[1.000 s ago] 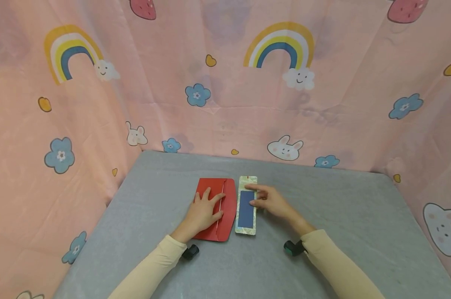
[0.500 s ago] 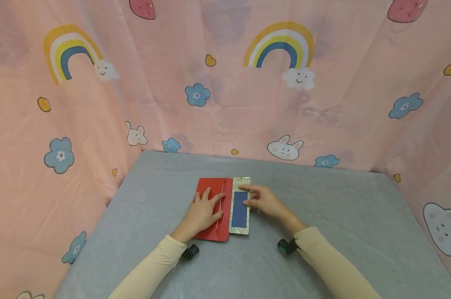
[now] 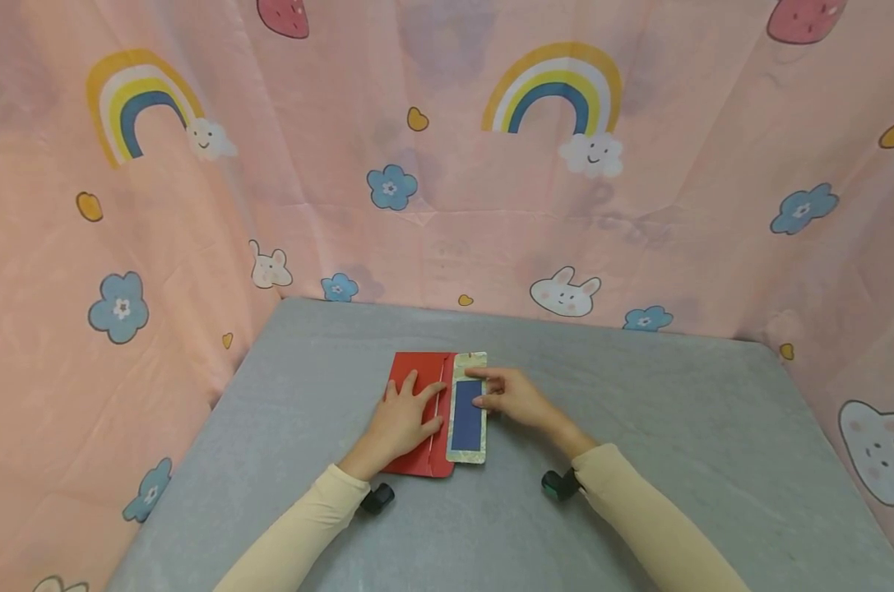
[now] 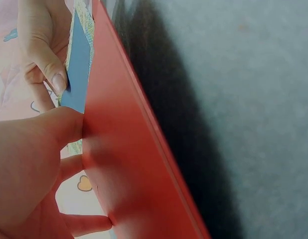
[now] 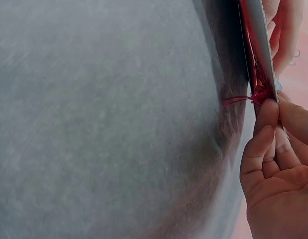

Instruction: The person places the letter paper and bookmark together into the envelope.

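A red paper envelope [image 3: 419, 363] lies on the grey table, its flap to the right. My left hand [image 3: 398, 421] rests on it with spread, fairly straight fingers; the left wrist view shows those fingertips [image 4: 96, 222] touching the red surface. My right hand [image 3: 522, 400] pinches a bookmark [image 3: 466, 418], pale patterned with a dark blue panel, between thumb and fingers at its right edge. The bookmark overlaps the flap, its left edge close to the envelope's mouth. In the right wrist view a red tassel [image 5: 261, 94] bunches behind the bookmark beside my fingertips.
The grey table [image 3: 639, 460] runs up to a pink curtain [image 3: 454, 238] printed with rainbows, rabbits and flowers at the back and sides. A black wrist camera [image 3: 559, 485] sits at the right sleeve, another wrist camera [image 3: 377, 498] at the left.
My right hand has slid the bookmark leftward, from beside the envelope to over its flap. The left hand and the envelope have stayed in place.
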`<action>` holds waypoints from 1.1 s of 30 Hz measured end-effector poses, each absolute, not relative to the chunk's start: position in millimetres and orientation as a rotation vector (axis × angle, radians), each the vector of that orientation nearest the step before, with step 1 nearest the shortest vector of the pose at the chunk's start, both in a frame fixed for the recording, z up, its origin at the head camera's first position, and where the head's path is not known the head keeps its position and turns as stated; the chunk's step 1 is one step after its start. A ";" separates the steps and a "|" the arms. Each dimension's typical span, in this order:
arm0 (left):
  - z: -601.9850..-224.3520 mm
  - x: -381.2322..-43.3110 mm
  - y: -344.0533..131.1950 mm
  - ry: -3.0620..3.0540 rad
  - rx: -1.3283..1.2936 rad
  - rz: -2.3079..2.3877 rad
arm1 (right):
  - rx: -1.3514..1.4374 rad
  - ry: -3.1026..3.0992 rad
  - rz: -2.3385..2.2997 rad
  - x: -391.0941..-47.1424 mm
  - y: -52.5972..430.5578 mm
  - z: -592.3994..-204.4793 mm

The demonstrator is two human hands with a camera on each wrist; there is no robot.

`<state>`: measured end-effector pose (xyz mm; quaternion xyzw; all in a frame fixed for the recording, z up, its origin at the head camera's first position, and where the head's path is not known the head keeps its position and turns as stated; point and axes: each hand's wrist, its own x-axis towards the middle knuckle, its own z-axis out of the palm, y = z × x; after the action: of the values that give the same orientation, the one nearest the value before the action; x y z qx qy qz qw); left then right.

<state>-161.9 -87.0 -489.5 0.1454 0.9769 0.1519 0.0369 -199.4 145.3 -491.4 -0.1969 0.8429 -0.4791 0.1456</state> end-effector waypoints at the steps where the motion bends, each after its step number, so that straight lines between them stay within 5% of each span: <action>1: -489.5 -162.2 -87.0 3.000 0.448 0.462 | -0.564 2.426 -1.379 -199.5 144.6 -490.9; 33: -490.3 -162.2 -87.9 2.997 0.455 0.447 | -0.564 2.428 -1.310 -205.1 125.8 -491.8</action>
<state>-162.2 -87.9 -490.3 0.1482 0.9774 0.1459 0.0388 -205.1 125.8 -491.8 -0.1977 0.8509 -0.4590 0.1620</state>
